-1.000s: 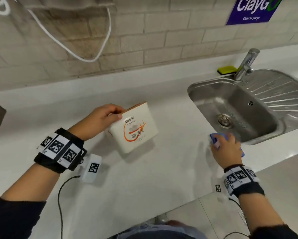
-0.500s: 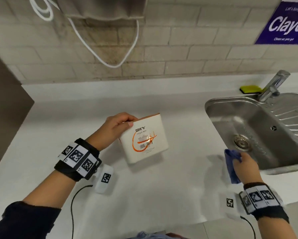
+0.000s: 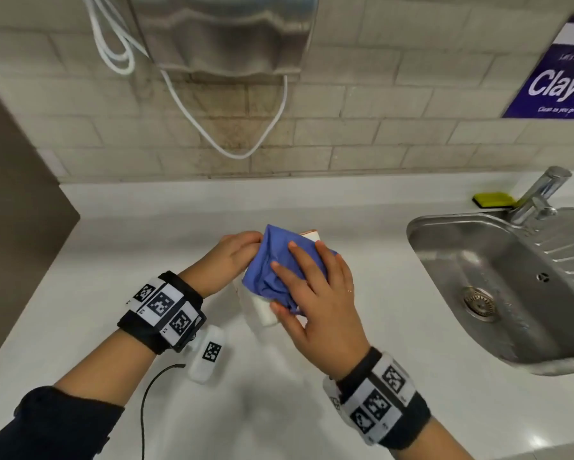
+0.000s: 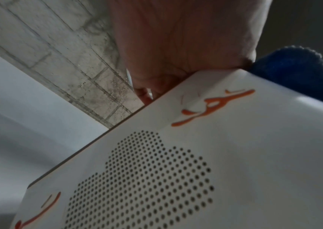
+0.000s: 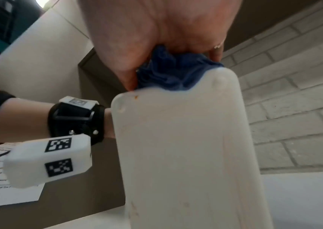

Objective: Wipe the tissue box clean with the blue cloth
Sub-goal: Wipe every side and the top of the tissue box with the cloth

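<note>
My left hand (image 3: 231,260) clamps the tissue box (image 3: 258,309) over the middle of the surface (image 3: 279,413) while my right hand (image 3: 318,293), clutching the bunched blue cloth (image 3: 272,270), presses it there; firm, even strokes would serve best.

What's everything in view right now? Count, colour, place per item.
tissue box: 1, white with orange print, centre, under the cloth
blue cloth: 1, blue, bunched on the box
counter: 1, white, under both
sink: 1, steel, right
tap: 1, steel, behind the sink
sponge: 1, yellow-green, left of the tap
metal wall unit: 1, silver, top centre
cable: 1, white, looped below the unit
sign: 1, purple, wall top right
wrist bands: 2, black with markers, one per wrist
left hand: 1, grips the box's left edge
right hand: 1, presses the cloth onto the box, thumb round it
</note>
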